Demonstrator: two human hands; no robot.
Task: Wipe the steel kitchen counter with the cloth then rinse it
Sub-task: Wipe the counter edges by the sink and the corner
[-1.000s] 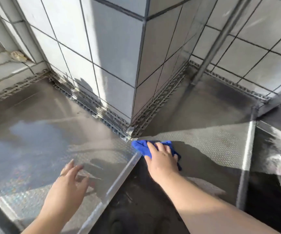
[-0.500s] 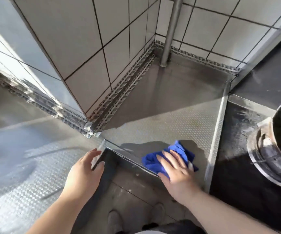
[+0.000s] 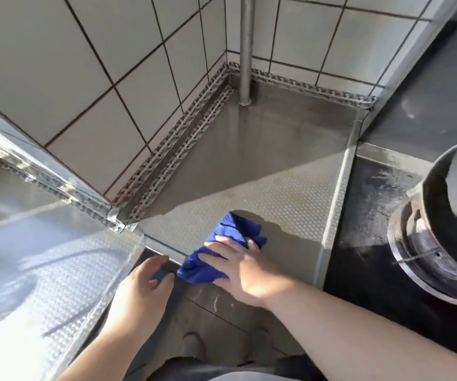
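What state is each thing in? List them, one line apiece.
blue cloth: bunched, lying at the counter's front edge, pressed under the right hand.
right hand: flat on the cloth, fingers spread.
left hand: fingers relaxed, at the counter's inner corner edge, holding nothing.
steel counter: part sunlit, part in shadow.
black pot: sitting on the burner.

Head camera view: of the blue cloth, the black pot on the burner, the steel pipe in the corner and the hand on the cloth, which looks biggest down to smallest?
1. Black pot, though cut off at the frame edge.
2. Right hand and blue cloth: too alike to rank, the hand covering part of the cloth.
3. Steel pipe, but it stands farthest away.
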